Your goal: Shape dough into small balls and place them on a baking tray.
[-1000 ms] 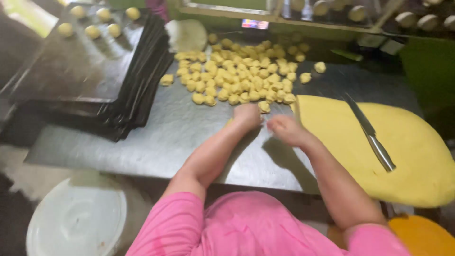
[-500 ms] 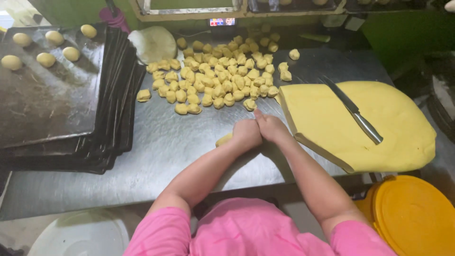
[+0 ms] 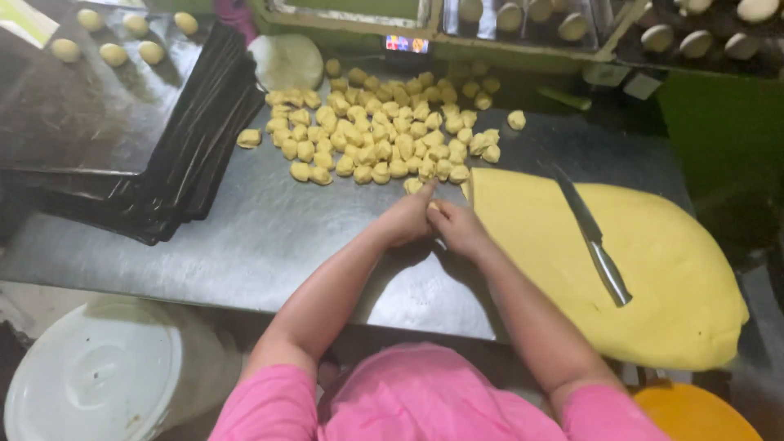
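Steel table [image 3: 245, 245] under me: my left hand [image 3: 406, 219] and right hand [image 3: 459, 229] meet fingertip to fingertip, pinching a small pale-yellow dough piece [image 3: 433, 207] between them, just beside the big dough slab [image 3: 604, 253].

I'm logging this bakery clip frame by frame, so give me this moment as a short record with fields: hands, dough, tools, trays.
left hand: pressed against the right, over the metal table
right hand: meets the left; a small dough piece shows between them
dough slab: large, yellow, right of the hands
knife: lying on the slab
cut pieces: heap beyond the hands
trays: dark stack at left, dough balls on top
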